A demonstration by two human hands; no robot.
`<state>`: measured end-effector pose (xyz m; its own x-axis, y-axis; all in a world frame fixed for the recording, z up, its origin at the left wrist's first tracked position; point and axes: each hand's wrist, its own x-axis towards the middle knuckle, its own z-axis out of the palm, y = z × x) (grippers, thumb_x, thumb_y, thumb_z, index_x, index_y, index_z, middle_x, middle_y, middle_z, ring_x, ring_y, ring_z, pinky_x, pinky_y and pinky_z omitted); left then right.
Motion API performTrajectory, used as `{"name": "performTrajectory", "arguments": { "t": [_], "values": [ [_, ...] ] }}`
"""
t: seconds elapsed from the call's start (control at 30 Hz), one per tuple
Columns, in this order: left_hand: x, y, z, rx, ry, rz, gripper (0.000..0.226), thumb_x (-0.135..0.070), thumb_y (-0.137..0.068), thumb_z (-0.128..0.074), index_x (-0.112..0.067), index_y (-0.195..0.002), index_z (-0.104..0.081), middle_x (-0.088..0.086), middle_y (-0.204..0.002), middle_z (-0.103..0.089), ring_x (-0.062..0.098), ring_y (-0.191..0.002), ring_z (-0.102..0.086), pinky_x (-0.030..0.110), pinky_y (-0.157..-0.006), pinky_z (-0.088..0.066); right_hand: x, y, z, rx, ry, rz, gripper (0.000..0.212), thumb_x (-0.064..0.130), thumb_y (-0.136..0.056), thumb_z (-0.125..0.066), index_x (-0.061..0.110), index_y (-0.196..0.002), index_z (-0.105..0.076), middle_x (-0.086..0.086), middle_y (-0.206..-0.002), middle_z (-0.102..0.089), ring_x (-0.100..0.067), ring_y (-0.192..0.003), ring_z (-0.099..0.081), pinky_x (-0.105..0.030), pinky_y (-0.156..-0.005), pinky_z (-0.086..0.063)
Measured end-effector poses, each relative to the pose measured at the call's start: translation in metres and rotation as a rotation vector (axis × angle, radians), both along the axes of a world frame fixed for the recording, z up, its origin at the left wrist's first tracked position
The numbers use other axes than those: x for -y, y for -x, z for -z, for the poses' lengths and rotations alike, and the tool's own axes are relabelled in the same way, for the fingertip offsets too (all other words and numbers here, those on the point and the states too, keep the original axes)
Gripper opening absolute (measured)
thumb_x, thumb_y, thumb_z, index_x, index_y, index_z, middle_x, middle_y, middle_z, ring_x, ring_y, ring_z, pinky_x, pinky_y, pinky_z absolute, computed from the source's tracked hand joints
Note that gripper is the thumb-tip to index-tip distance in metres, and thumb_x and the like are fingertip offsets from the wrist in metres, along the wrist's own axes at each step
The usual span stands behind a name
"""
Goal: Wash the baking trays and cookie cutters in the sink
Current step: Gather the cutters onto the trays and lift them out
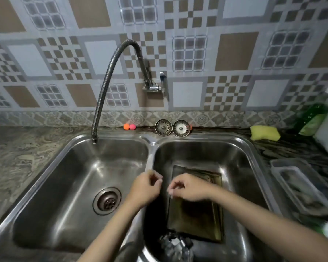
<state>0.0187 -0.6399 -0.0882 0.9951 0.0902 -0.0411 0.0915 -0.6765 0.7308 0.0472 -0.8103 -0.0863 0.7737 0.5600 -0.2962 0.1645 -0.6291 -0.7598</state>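
Observation:
A dark rectangular baking tray (195,214) lies flat in the right basin of a steel double sink (153,142). A small pile of metal cookie cutters (175,242) sits at the basin's near end, in front of the tray. My left hand (146,188) hovers over the divider between the basins, fingers loosely curled, holding nothing. My right hand (187,187) hangs above the tray's left edge, fingers also loosely curled and holding nothing. The two hands are close together, not touching.
A flexible faucet (110,72) arcs from the wall to the left basin, whose drain (106,201) is open. Two sink strainers (171,128) lean at the back. A yellow sponge (264,132), green soap bottle (312,118) and grey plastic container (301,184) stand on the right counter.

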Motion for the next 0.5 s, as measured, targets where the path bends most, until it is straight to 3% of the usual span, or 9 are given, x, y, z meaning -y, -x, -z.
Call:
{"name": "performTrajectory", "arguments": {
  "t": [0.03, 0.1, 0.17, 0.3, 0.4, 0.5],
  "values": [
    [0.005, 0.006, 0.016, -0.178, -0.077, 0.076, 0.003, -0.019, -0.086, -0.058, -0.019, -0.088, -0.061, 0.003, -0.092, -0.067, 0.014, -0.083, -0.062, 0.020, -0.078, -0.047, 0.005, 0.015, 0.015, -0.078, 0.095, -0.081, 0.014, 0.022, -0.089, -0.062, 0.016, -0.096, -0.072, 0.011, -0.079, -0.068, 0.005, -0.070, -0.057, -0.013, -0.072, -0.046],
    [0.012, 0.016, 0.042, -0.461, -0.214, 0.198, 0.024, -0.034, -0.081, -0.053, -0.014, -0.093, -0.059, 0.012, -0.106, -0.067, 0.024, -0.099, -0.062, 0.028, -0.081, -0.047, 0.014, 0.039, 0.045, -0.206, 0.276, -0.213, 0.021, 0.025, -0.090, -0.060, 0.011, -0.100, -0.072, 0.003, -0.092, -0.072, -0.006, -0.082, -0.063, -0.021, -0.079, -0.049],
    [0.020, 0.023, 0.058, -0.617, -0.252, 0.250, 0.039, -0.037, -0.078, -0.049, -0.007, -0.102, -0.057, 0.016, -0.115, -0.064, 0.028, -0.105, -0.060, 0.031, -0.077, -0.044, 0.020, 0.057, 0.071, -0.282, 0.428, -0.285, 0.027, 0.025, -0.090, -0.057, 0.006, -0.104, -0.070, -0.008, -0.103, -0.071, -0.021, -0.091, -0.064, -0.031, -0.081, -0.050],
    [0.032, 0.025, 0.074, -0.703, -0.196, 0.229, 0.038, -0.020, -0.086, -0.048, -0.006, -0.121, -0.048, 0.011, -0.119, -0.058, 0.022, -0.100, -0.055, 0.025, -0.076, -0.038, 0.028, 0.076, 0.099, -0.322, 0.603, -0.262, 0.031, 0.019, -0.089, -0.054, -0.002, -0.110, -0.065, -0.018, -0.106, -0.066, -0.025, -0.089, -0.059, -0.034, -0.073, -0.047],
    [0.036, 0.021, 0.079, -0.680, -0.004, 0.152, 0.024, -0.019, -0.083, -0.052, -0.016, -0.107, -0.047, 0.007, -0.099, -0.060, 0.017, -0.079, -0.056, 0.029, -0.066, -0.046, 0.037, 0.074, 0.112, -0.307, 0.544, -0.106, 0.029, 0.016, -0.085, -0.056, 0.003, -0.109, -0.064, -0.014, -0.107, -0.067, -0.026, -0.093, -0.064, -0.033, -0.069, -0.047],
    [0.039, 0.017, 0.083, -0.673, 0.160, 0.049, 0.038, -0.021, -0.070, -0.061, -0.015, -0.103, -0.042, 0.006, -0.081, -0.056, 0.014, -0.060, -0.051, 0.027, -0.056, -0.044, 0.046, 0.066, 0.117, -0.311, 0.462, 0.007, 0.036, 0.011, -0.085, -0.052, 0.008, -0.121, -0.056, -0.011, -0.119, -0.061, -0.024, -0.106, -0.060, -0.032, -0.078, -0.050]
  ]
}}
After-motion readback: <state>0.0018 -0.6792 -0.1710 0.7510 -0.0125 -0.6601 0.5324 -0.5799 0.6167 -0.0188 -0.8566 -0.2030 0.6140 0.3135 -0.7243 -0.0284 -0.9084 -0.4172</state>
